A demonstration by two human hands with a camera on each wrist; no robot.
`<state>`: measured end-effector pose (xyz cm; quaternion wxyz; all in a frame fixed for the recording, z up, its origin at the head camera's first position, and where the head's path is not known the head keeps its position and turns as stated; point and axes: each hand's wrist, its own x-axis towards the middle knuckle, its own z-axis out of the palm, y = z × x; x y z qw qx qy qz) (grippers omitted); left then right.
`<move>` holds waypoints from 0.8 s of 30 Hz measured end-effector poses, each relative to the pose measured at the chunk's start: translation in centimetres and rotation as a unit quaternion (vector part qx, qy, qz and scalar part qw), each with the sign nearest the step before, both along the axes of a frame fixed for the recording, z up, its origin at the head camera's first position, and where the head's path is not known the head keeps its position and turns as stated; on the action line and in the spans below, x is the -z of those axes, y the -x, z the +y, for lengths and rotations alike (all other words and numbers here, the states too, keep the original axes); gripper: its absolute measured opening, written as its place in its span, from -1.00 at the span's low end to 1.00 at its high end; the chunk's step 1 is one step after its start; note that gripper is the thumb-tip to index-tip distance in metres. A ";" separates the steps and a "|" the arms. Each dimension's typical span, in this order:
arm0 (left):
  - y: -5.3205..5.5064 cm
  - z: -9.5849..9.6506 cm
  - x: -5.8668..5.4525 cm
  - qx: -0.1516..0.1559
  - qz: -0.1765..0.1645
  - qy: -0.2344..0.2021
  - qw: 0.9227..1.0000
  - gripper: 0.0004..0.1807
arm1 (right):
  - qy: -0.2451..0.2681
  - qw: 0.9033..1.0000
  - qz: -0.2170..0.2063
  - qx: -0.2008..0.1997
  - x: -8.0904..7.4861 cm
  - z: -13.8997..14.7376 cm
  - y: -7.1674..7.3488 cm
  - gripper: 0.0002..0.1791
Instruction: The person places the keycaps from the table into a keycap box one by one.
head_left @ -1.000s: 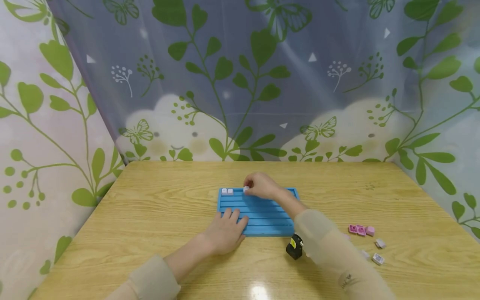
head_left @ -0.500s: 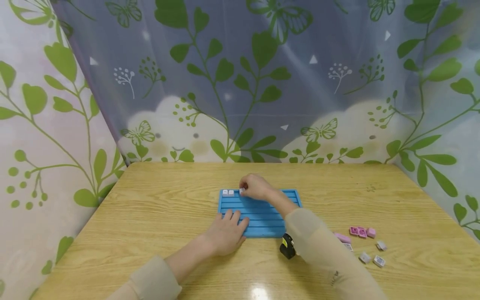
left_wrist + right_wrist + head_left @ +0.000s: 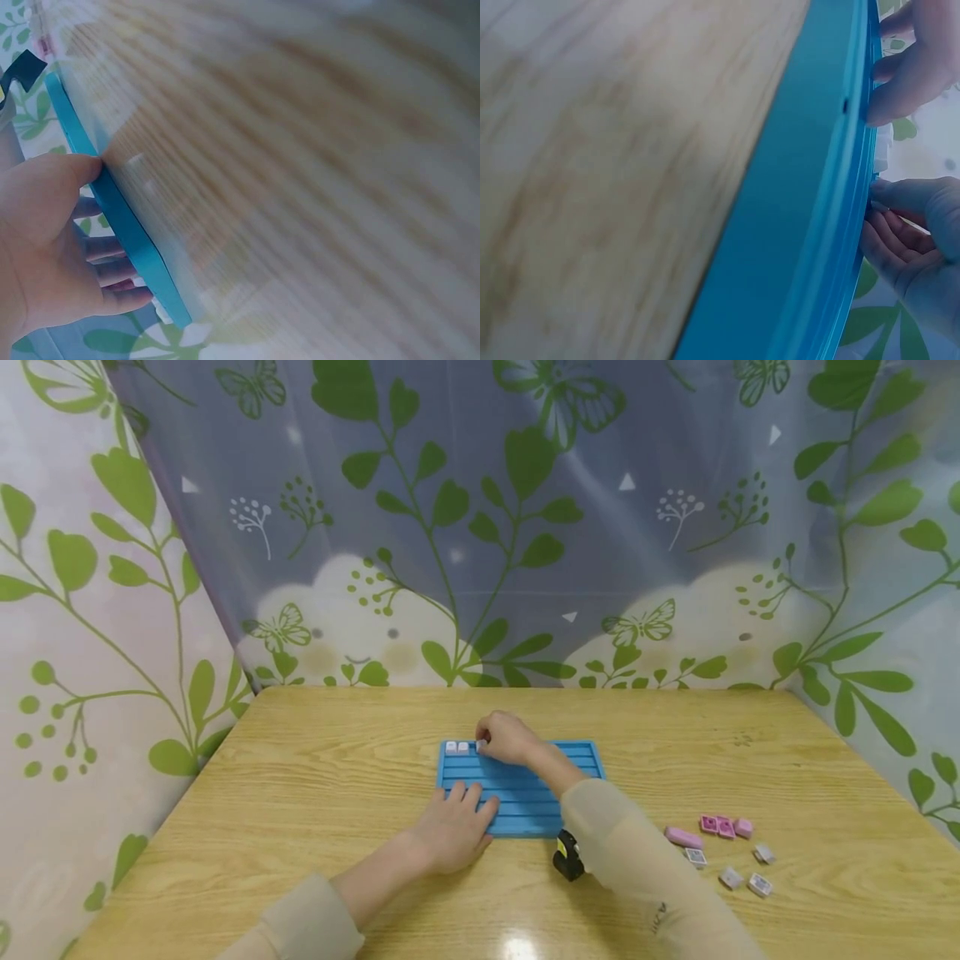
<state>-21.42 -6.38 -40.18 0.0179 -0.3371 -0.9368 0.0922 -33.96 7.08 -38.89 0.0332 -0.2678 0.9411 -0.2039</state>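
Near frame centre, the right hand [image 3: 507, 739] pinches a white keycap [image 3: 482, 747] at the upper row of the blue tray [image 3: 521, 795], while the left hand [image 3: 453, 828], fingers extended, rests at its lower left.

1. Legible words, numbers or brands: none in the three views
2. Right sleeve [image 3: 637, 860], toward 5 o'clock in the head view: a short dark mark [image 3: 660, 917] resembling lettering, its characters too small and slanted to make out
3. Black device [image 3: 568, 863], just beside that sleeve at its 9 o'clock: a yellow patch [image 3: 561, 842] like a label, any print too small to tell; a sliver of yellow also shows near 10 o'clock in the left wrist view
4. Two white keycaps [image 3: 451, 747], at 10 o'clock in the blue tray [image 3: 525, 802]: faint marks, unreadable
5. Loose pale keycap [image 3: 760, 885], toward 4 o'clock: dark detail, whether print or structure unclear
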 end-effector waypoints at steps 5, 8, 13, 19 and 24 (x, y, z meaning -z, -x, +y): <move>0.0 0.0 -0.1 -0.001 -0.001 0.003 1.000 -0.50 | -0.006 1.000 0.005 -0.006 -0.2 -0.1 0.1 -0.88; 0.0 0.0 -0.1 -0.001 -0.004 0.004 1.000 -0.50 | -0.008 1.000 0.007 -0.010 -0.2 -0.1 0.1 -0.89; -0.1 0.0 -0.2 -0.002 -0.003 0.007 1.000 -0.50 | -0.014 1.000 0.010 -0.014 -0.1 -0.1 0.0 -0.89; -0.2 0.0 -0.3 -0.002 -0.003 0.006 1.000 -0.50 | -0.024 1.000 0.009 -0.012 0.2 -0.3 0.1 -0.89; -0.2 0.0 -0.3 0.000 -0.002 0.004 1.000 -0.51 | -0.011 0.999 0.014 -0.026 0.5 -0.3 0.5 -0.93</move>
